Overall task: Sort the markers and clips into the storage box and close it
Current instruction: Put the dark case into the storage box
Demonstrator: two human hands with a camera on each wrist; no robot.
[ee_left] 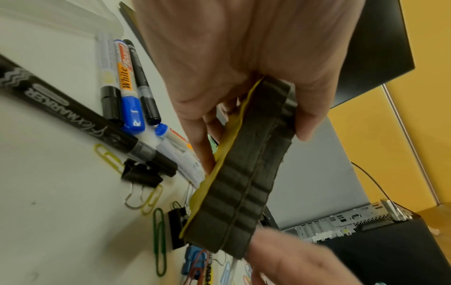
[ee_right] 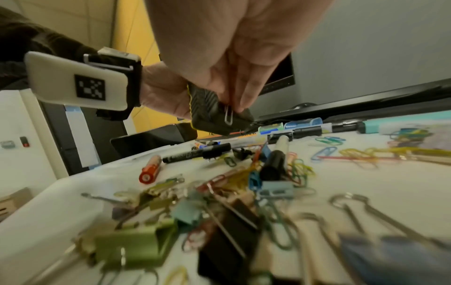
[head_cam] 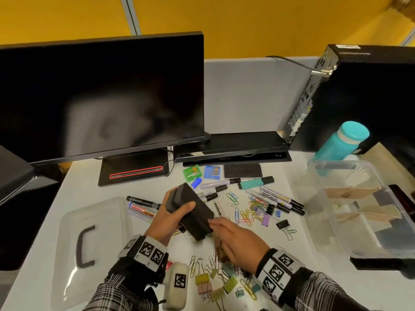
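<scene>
My left hand [head_cam: 173,217] grips a black foam board eraser [head_cam: 195,212] with a yellow backing [ee_left: 231,138], lifted above the white table. My right hand [head_cam: 215,222] pinches a silver paper clip [ee_right: 228,116] against the eraser's near end [ee_right: 209,115]. Markers [head_cam: 143,202] lie left of the eraser, and more markers [head_cam: 280,198] lie to its right. Coloured paper clips [head_cam: 253,209] and binder clips [head_cam: 217,281] are scattered below and right of my hands. The clear storage box [head_cam: 381,182] stands open at the right. Its lid [head_cam: 89,243] lies at the left.
A dark monitor [head_cam: 101,97] and a dock [head_cam: 231,147] stand at the back, with a computer tower [head_cam: 359,97] and a teal bottle [head_cam: 339,144] at the back right. A second eraser [head_cam: 242,170] and small staple boxes [head_cam: 190,172] lie behind the markers.
</scene>
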